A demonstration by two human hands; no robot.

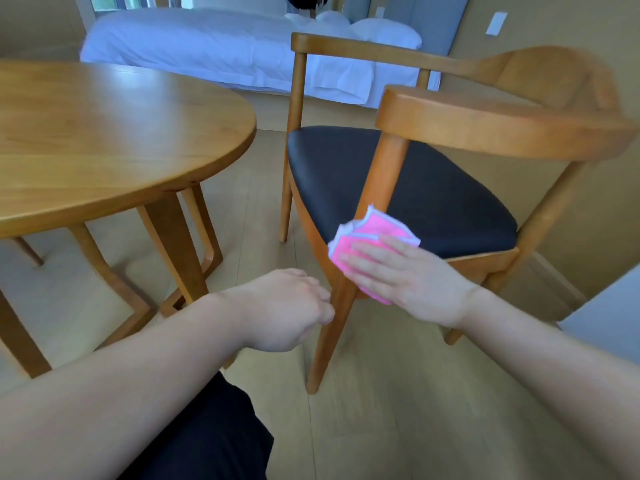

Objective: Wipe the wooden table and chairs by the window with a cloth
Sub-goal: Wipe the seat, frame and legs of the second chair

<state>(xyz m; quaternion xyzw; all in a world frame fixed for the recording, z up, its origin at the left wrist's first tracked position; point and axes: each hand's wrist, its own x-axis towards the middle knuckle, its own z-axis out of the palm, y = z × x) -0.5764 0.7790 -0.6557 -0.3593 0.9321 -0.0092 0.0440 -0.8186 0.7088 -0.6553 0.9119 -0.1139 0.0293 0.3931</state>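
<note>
Head view: right hand (398, 275) flat, pressing cloth (377, 230) on chair (485, 126) — table (104, 133) left.

no readable text, no labels, no brands, no numbers, no signs on anything in view

The right hand (405, 275) presses a folded pink cloth (372, 237) with straight fingers against the wooden chair (485, 123), where its front leg meets the dark seat. The left hand (287, 310), loosely curled, hovers just left of that leg. The round wooden table (104, 133) stands left of the chair, a white bed (225, 46) beyond it.
</note>
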